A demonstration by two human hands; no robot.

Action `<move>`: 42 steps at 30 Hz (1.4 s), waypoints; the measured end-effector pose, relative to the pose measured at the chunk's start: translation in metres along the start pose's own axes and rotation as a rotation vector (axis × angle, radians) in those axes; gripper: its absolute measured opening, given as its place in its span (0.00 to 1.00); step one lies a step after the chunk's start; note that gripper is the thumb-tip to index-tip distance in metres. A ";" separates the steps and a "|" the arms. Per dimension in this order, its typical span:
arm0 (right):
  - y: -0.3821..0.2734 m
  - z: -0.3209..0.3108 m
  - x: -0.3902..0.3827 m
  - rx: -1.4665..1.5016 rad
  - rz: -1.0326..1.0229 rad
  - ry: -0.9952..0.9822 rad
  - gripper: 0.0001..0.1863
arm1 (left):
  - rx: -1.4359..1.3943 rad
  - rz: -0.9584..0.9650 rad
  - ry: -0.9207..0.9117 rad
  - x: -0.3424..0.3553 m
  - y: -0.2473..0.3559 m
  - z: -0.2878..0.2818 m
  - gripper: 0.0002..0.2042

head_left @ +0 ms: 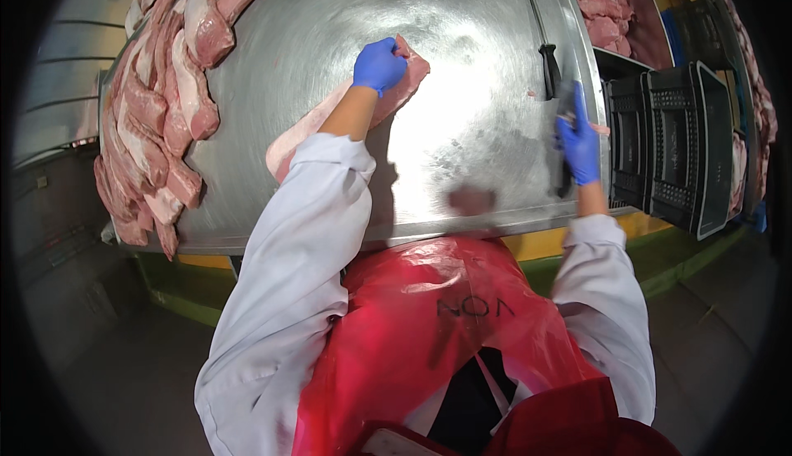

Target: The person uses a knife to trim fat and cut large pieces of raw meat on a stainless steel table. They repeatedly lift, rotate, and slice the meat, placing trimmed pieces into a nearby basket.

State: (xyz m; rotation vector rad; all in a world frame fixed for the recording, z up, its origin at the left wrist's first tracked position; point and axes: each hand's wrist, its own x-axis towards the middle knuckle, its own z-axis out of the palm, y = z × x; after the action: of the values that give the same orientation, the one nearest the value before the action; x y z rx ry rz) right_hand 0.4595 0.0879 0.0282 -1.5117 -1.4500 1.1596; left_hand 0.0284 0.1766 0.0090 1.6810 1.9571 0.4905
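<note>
My left hand point(378, 66), in a blue glove, is closed on the upper end of a long pale-pink piece of meat point(305, 126) lying diagonally on the steel table point(462, 10). My right hand point(580, 146), also gloved, is at the table's right side, closed around a dark knife point(565, 171) that is blurred, with a small pink strip point(600, 129) beside it. Just above that hand lies a sharpening steel with a black handle point(549, 72). The far end of the meat under my left fingers is partly hidden.
Several pieces of meat point(148, 126) are heaped along the table's left side. At the right are a bin of meat point(602, 14) and dark plastic crates point(685, 151). My red apron point(429, 283) meets the table's front edge.
</note>
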 end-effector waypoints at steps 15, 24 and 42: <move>-0.037 0.205 0.010 -0.009 0.051 -0.522 0.39 | -0.242 0.024 -0.019 -0.003 -0.016 -0.006 0.09; -0.068 0.236 0.056 0.117 0.123 -0.502 0.39 | -0.140 0.101 -0.063 -0.002 0.017 -0.016 0.06; -0.071 0.277 0.013 0.232 0.112 -0.446 0.40 | -0.198 0.162 -0.230 0.047 0.000 -0.067 0.13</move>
State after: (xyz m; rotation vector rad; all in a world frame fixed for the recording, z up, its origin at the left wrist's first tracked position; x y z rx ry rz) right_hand 0.1750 0.0860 0.0024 -1.2346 -1.4585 1.7526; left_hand -0.0163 0.2270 0.0564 1.6938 1.5662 0.5076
